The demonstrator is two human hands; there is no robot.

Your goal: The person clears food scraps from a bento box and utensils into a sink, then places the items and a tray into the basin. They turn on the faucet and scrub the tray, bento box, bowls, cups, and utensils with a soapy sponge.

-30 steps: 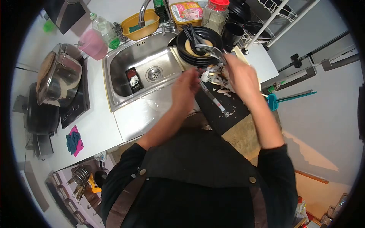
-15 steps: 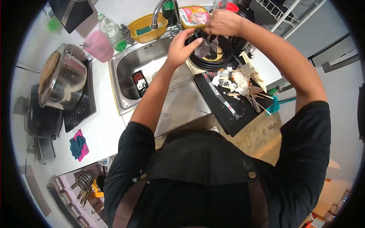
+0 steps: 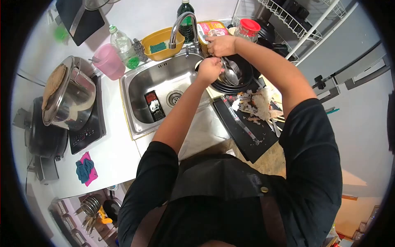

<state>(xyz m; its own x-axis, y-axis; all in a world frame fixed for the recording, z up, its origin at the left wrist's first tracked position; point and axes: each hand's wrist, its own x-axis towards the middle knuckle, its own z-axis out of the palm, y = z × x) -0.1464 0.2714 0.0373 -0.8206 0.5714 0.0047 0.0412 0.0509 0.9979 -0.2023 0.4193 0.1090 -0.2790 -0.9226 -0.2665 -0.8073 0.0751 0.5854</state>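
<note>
My left hand (image 3: pixel 210 70) is closed at the rim of a stack of black plates (image 3: pixel 242 84), with its fingers on the handle end of several metal spoons and forks (image 3: pixel 232 76). Their bowls and tines lie over the top plate. Just above it, my right hand (image 3: pixel 222 45) has its fingers curled in by the tub with a pink label (image 3: pixel 212 29); what they hold, if anything, is hidden. Below the plates, a black board (image 3: pixel 242 131) carries crumpled white scraps (image 3: pixel 261 103), sticks and a clear plastic wrapper strip (image 3: pixel 240 119).
The steel sink (image 3: pixel 138 88) holds a small black tray (image 3: pixel 154 106) under the faucet (image 3: pixel 177 29). Behind it stand a yellow basin (image 3: pixel 152 43), a dark green bottle (image 3: pixel 186 20) and a pink pitcher (image 3: pixel 109 61). A red-lidded jar (image 3: pixel 249 29) and wire rack (image 3: pixel 288 18) are at right.
My right hand has come down and left from near the red lid. My left hand has moved right and down, and its spread fingers have closed on the cutlery.
</note>
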